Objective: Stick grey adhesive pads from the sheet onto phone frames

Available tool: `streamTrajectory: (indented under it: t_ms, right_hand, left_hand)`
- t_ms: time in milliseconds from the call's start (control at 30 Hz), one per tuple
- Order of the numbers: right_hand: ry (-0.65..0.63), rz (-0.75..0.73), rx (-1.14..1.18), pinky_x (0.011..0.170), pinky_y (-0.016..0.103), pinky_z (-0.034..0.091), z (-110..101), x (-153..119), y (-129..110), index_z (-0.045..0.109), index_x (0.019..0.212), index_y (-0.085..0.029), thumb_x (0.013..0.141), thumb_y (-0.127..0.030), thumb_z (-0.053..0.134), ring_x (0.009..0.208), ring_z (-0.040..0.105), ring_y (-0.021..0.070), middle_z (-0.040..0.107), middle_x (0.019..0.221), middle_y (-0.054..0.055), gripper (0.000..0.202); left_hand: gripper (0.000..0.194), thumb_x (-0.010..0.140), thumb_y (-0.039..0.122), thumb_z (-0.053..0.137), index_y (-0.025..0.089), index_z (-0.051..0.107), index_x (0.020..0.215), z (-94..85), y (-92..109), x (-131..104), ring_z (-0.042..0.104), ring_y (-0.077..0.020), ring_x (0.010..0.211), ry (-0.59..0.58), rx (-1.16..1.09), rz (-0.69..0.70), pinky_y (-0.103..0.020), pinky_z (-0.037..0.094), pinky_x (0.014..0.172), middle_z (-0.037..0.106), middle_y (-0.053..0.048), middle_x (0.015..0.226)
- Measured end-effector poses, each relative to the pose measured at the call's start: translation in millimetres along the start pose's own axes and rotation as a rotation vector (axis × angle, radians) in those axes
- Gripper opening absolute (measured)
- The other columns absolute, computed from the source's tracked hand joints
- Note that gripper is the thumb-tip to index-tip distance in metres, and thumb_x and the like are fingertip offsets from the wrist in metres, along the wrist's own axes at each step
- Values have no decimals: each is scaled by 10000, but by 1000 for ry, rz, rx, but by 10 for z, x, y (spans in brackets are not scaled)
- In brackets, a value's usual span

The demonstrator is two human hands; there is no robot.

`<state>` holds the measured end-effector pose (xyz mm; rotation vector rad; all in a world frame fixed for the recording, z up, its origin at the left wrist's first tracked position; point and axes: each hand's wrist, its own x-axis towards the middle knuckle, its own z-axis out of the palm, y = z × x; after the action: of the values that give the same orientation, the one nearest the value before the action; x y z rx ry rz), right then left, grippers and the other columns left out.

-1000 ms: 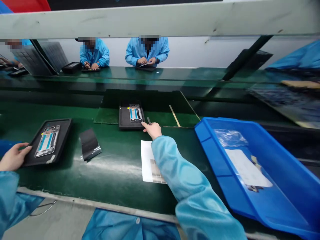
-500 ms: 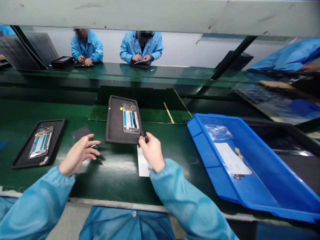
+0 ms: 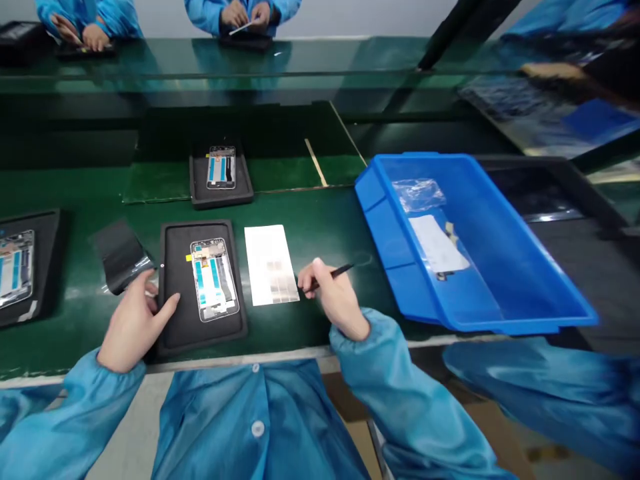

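A black tray (image 3: 180, 330) lies in front of me with an opened phone frame (image 3: 216, 283) in it, blue strips and yellow tape showing. My left hand (image 3: 137, 320) is at the tray's left side, thumb stretched over the inside and fingers apart near the edge; whether it touches is unclear. Dark film (image 3: 117, 250) lies just beyond those fingers. My right hand (image 3: 333, 293) is closed around slim black tweezers (image 3: 343, 270). Beside it lies a white sheet (image 3: 265, 250) with several greyish-beige squares at its lower end.
A blue bin (image 3: 530, 267) on the right holds a clear bag and white paper. Another tray with a phone frame (image 3: 221, 168) sits on the raised green board (image 3: 280, 175). A further tray (image 3: 47, 280) is at far left. Co-workers' hands (image 3: 247, 13) are across the bench.
My right hand has let go of the tray it held and moved right of the white sheet. A tray now lies between the film and sheet, my left hand beside it. The view has tilted down.
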<state>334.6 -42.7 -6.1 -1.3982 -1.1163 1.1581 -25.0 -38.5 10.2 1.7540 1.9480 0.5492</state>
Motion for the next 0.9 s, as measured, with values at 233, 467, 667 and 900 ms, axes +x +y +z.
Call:
streamTrajectory:
  t_ms: [233,467,667,900]
  right_hand:
    - [-153,-113,-74,808,355,568,-113,424,99,742,878,-205,778,-438,798,841,695,200,741,891,34,260]
    - [2,-199,-269,747,348,561,-142,457,261,761,899,-203,786,-381,791,784,711,202,777,911,47,213]
    - [34,-239,-339,730,331,562,-134,442,318,764,876,-212,797,-351,785,735,709,190,781,881,32,161]
    - [0,-239,-335,732,329,570,-158,451,325,760,867,-216,800,-311,788,761,719,204,783,875,36,120]
  left_hand:
    - [367,944,343,560,145,600,1252,286,770,200,639,-293,1071,-149,401,768,-440,534,955,656,-149,1142]
    - [622,924,493,607,92,506,1389,1033,1288,533,446,-381,1404,-310,431,959,-493,375,1140,493,-206,1501]
    - [714,938,537,561,45,455,1445,1108,1247,537,390,-392,1446,-351,490,913,-493,343,1170,442,-230,1542]
    - [692,920,525,593,79,473,1435,1112,1248,541,408,-382,1440,-339,457,911,-491,358,1161,461,-221,1530]
